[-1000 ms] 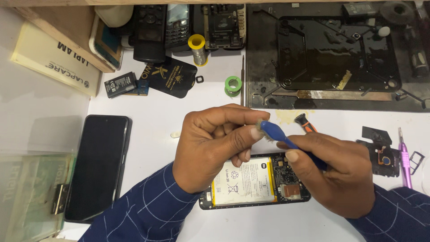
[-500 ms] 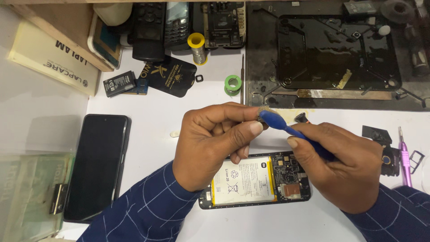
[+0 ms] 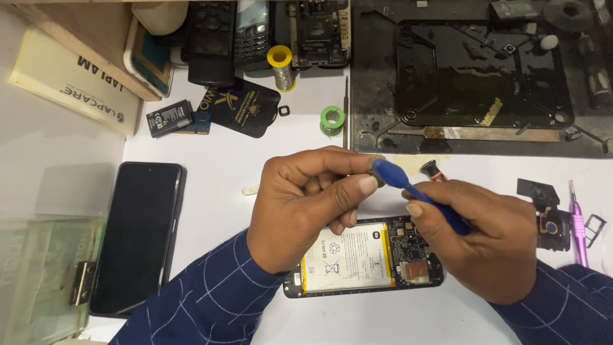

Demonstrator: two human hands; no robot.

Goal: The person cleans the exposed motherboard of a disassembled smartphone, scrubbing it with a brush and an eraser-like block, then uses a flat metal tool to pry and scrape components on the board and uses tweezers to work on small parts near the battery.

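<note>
Over a white workbench [image 3: 211, 160], the right hand [image 3: 485, 246] gripped a blue pry tool [image 3: 415, 191], fingers wrapped tight round its handle, while the left hand [image 3: 306, 204] pinched its thumb and fingertips together on the tool's flat end, near 12 o'clock from the opened phone [image 3: 364, 259]. The phone lay just below both hands with its white battery [image 3: 348, 255] and circuit board [image 3: 415, 246] exposed. A slip of the blade could plausibly gouge the soft battery or scrape the bare board, and the small loose parts [image 3: 549, 217] at 3 o'clock looked easy to knock away.
</note>
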